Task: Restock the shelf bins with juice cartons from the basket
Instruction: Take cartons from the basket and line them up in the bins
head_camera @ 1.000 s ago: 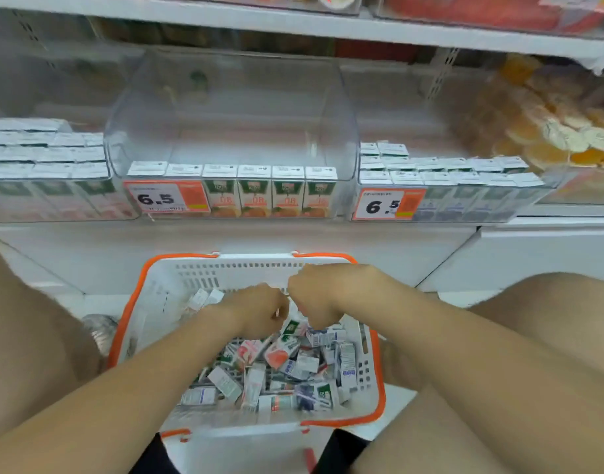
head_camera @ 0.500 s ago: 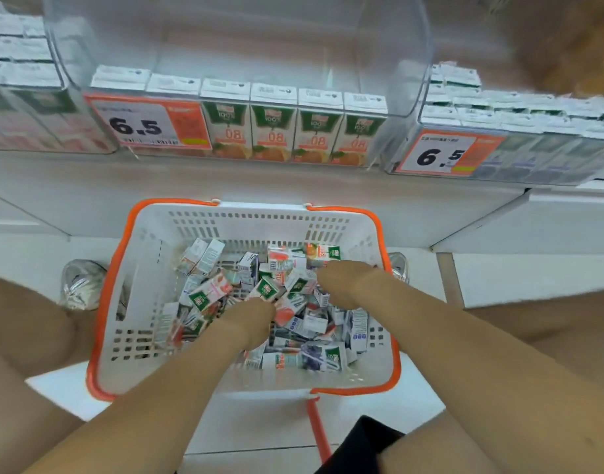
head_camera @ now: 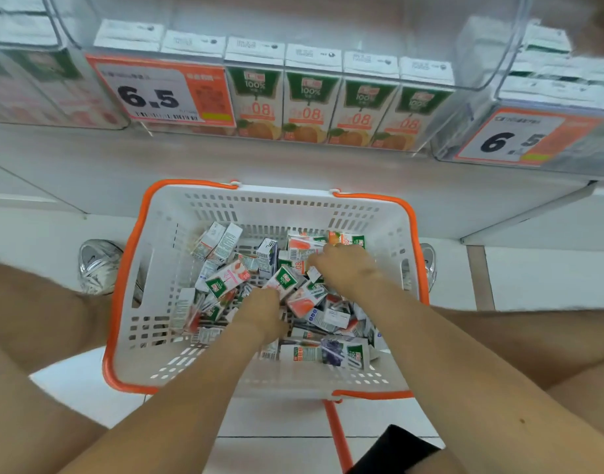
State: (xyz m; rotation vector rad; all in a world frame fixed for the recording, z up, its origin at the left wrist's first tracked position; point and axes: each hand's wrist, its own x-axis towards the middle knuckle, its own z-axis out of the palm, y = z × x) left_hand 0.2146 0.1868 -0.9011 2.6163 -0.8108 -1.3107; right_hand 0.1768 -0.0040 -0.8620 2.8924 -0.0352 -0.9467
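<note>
Both hands down in the basket (head_camera: 146, 268), w/ cartons (head_camera: 225, 282) heaped loose all over it. My left hand (head_camera: 259, 313) is curled into the pile at 6 o'clock, right hand (head_camera: 345, 268) at 1 o'clock on the orange-label ones; can't tell if either has one pinched yet. Risk: I grab the wrong flavour for the orange bin (head_camera: 327, 107) at 12, or drag neighbours out & drop them.

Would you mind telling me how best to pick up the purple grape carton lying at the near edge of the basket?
Pinch the purple grape carton across its two long sides, from above. It lies flat atop the pile, its broad face up, its long edges exposed.
</note>
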